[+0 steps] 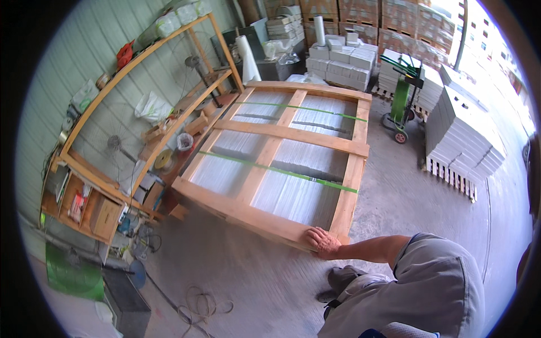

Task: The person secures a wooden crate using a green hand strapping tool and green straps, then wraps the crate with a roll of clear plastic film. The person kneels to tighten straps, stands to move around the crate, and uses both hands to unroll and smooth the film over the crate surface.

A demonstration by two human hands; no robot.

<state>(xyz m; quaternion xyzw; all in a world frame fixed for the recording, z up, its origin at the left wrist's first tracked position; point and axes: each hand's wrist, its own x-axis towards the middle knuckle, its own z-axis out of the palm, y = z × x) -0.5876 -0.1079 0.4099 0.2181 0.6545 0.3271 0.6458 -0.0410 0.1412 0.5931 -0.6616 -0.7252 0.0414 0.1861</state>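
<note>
1. Closest to my camera, a grey sleeve (437,276) runs back from the right forearm, below and right of the fingers.
2. I have the right hand (322,243) on the crate's near right corner, fingers laid over the wood and slightly spread; I can't tell where the thumb sits. How the left hand's fingers stand, I can't tell either.
3. A dark shoe (342,275) shows on the floor just below those fingers.
4. The wooden crate (265,221) touches them and stretches away, upward and left.
5. Between its slats I see a plastic-wrapped load (287,197), beyond the fingertips, with two green straps (253,165) across it.
6. Well left of the fingers and lower, loops of cord (211,308) lie on the floor.
7. Farther off, up and right of the fingers, white boxes (459,132) are stacked on a pallet, with a green hand truck (400,100) beside them.
8. Farthest, well beyond the fingers, brown cartons (360,12) are piled high.
</note>
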